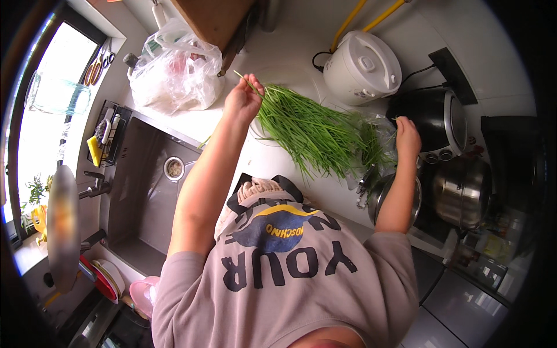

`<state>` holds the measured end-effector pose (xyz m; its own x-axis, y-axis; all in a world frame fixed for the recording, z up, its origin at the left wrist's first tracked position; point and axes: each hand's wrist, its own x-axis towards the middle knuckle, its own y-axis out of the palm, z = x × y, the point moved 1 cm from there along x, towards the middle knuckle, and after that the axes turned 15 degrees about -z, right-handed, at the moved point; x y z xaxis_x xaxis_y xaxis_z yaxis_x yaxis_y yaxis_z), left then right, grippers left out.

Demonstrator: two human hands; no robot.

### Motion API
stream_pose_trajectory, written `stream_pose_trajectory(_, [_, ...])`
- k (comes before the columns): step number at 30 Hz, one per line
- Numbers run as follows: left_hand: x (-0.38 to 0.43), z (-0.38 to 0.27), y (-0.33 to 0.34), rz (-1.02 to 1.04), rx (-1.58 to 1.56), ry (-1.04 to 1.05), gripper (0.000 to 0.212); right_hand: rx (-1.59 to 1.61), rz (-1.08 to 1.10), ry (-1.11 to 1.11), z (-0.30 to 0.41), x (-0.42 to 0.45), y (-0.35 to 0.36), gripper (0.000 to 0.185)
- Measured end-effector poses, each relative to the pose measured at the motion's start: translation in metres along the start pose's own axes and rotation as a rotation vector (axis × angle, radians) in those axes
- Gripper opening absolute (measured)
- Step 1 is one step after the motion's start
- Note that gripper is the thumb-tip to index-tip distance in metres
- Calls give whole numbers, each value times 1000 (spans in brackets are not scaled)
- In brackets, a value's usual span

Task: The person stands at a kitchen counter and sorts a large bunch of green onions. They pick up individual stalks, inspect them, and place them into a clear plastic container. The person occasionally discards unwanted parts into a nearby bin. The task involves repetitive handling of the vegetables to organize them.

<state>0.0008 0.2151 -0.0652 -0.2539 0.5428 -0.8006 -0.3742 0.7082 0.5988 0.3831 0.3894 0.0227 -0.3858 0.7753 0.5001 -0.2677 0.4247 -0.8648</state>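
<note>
A large pile of long green garlic chives or similar stalks (pixel 311 128) lies on the white counter, partly over a round white plate (pixel 261 132). My left hand (pixel 244 98), at the pile's left end, pinches a thin green stalk whose pale tip sticks out past the fingers. My right hand (pixel 408 137) is raised at the right, its fingers pinched together with a small pale plant scrap at the tips. Beside it, clear plastic wrap (pixel 385 135) and loose darker greens (pixel 372 145) lie by the pile's right end.
A sink (pixel 148 187) with a drain lies left; a filled plastic bag (pixel 176 71) stands beyond it. A white rice cooker (pixel 363 67) is at the back. A black appliance (pixel 420 117), a steel pot (pixel 463 191) and a round lidded pan (pixel 387 195) stand right.
</note>
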Motion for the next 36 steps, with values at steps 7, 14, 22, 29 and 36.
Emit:
stream_pose_trajectory(7, [59, 19, -33, -133, 470, 289, 19, -55, -137, 10, 1, 29, -28, 18])
stream_pose_trajectory(14, [-12, 17, -48, 215, 1136, 571, 46, -142, 331, -103, -22, 1, 43, 20])
stream_pose_trajectory(22, [-6, -119, -134, -155, 1231, 1318, 23, 37, 515, -26, -6, -24, 61, 31])
stream_pose_trajectory(29, [-5, -104, -152, -209, 1784, 1316, 19, 172, 421, 42, 69, 17, -5, 32])
stream_pose_trajectory(36, [32, -97, -131, -289, 2040, 1302, 19, 233, 304, -58, 109, 13, -21, 24])
